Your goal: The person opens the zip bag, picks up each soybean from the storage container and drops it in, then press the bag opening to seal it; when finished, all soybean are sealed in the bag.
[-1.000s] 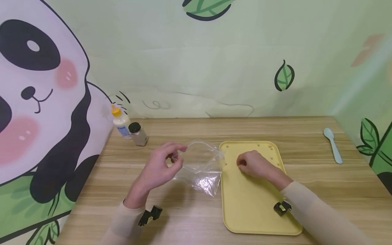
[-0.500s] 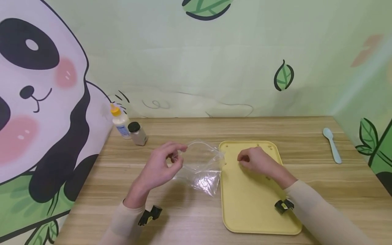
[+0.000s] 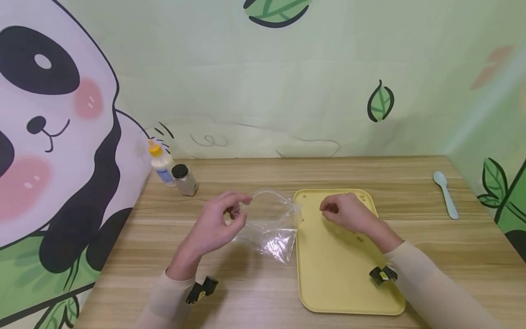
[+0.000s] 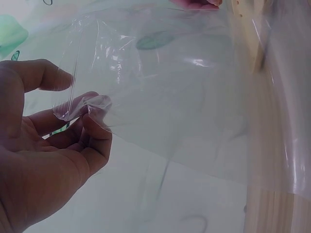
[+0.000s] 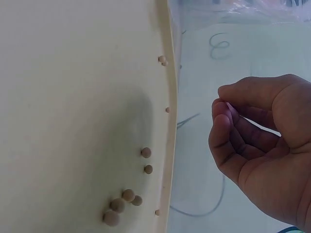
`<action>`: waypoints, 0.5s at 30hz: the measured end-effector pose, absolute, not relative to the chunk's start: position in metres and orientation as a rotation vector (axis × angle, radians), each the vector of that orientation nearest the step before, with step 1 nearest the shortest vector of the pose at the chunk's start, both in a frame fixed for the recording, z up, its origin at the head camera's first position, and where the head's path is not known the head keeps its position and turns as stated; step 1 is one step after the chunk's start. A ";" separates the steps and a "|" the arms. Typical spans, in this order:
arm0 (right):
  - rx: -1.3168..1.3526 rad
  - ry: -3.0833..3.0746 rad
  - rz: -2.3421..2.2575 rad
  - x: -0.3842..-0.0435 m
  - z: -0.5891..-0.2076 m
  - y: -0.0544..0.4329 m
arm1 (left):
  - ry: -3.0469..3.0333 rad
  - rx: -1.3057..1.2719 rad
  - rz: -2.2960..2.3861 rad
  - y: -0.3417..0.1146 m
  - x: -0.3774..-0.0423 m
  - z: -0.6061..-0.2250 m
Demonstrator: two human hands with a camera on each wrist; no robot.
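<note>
A clear plastic bag (image 3: 276,244) stands with its mouth spread, close to the tray's left edge. My left hand (image 3: 213,226) pinches the gathered film at the bag's left side, as the left wrist view shows. Over the upper part of a yellow tray (image 3: 341,283) hovers my right hand (image 3: 349,212), its thumb and fingertips brought together. No object shows between those fingertips, though a tiny one could be hidden. Several small tan balls (image 5: 116,205) lie on the tray below and beside it in the right wrist view.
At the back left stand a white bottle with a yellow cap (image 3: 163,169) and a small jar with a black lid (image 3: 186,181). A pale blue spoon (image 3: 446,196) lies on the wooden table (image 3: 246,292) at the right. A printed wall closes off the back.
My right hand has shifted slightly up and to the right over the tray, covering some of the small balls and uncovering others. The left hand and the bag stay nearly still.
</note>
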State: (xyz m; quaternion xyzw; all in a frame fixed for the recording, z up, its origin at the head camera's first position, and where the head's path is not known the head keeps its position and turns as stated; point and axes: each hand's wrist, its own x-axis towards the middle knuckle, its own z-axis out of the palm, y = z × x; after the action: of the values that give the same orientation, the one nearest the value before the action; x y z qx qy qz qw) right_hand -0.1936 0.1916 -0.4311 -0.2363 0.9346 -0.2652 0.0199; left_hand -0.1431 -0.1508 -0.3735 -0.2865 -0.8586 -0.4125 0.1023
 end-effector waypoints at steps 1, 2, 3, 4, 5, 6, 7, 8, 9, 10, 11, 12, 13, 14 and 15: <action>-0.731 2.905 -0.826 -0.193 -0.430 0.191 | -2.531 -0.849 -1.216 -0.151 -0.143 -0.374; -0.735 2.910 -0.831 -0.193 -0.429 0.191 | -2.529 -0.852 -1.215 -0.151 -0.143 -0.374; -0.740 2.915 -0.839 -0.193 -0.428 0.191 | -2.527 -0.855 -1.214 -0.151 -0.143 -0.374; -0.745 2.921 -0.847 -0.193 -0.428 0.191 | -2.526 -0.856 -1.213 -0.151 -0.143 -0.374; -0.750 2.925 -0.859 -0.193 -0.427 0.191 | -2.526 -0.855 -1.213 -0.151 -0.143 -0.374; -0.754 2.930 -0.866 -0.193 -0.426 0.191 | -2.526 -0.854 -1.212 -0.151 -0.143 -0.374; -0.759 2.932 -0.875 -0.193 -0.425 0.191 | -2.526 -0.852 -1.212 -0.151 -0.143 -0.374; -0.761 2.933 -0.886 -0.192 -0.423 0.190 | -2.527 -0.849 -1.212 -0.151 -0.143 -0.374; -0.758 2.932 -0.894 -0.192 -0.422 0.190 | -2.527 -0.847 -1.210 -0.152 -0.144 -0.374; -0.759 2.932 -0.900 -0.192 -0.421 0.190 | -2.527 -0.847 -1.209 -0.152 -0.144 -0.374; -0.759 2.932 -0.904 -0.192 -0.420 0.190 | -2.526 -0.846 -1.209 -0.152 -0.144 -0.374; -0.760 2.933 -0.906 -0.192 -0.419 0.190 | -2.526 -0.846 -1.208 -0.152 -0.144 -0.374; -0.761 2.934 -0.908 -0.192 -0.417 0.190 | -2.526 -0.847 -1.208 -0.152 -0.144 -0.374; -0.760 2.934 -0.914 -0.192 -0.416 0.190 | -2.527 -0.846 -1.207 -0.152 -0.144 -0.374; -0.759 2.937 -0.917 -0.192 -0.416 0.190 | -2.529 -0.845 -1.205 -0.153 -0.144 -0.375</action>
State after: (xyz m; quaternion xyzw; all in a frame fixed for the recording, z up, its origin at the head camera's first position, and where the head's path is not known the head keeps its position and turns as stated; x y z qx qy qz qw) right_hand -0.1918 0.1900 -0.4156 -0.2396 0.9267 -0.2892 -0.0136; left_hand -0.1435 -0.1525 -0.3745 -0.2872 -0.8592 -0.4096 0.1074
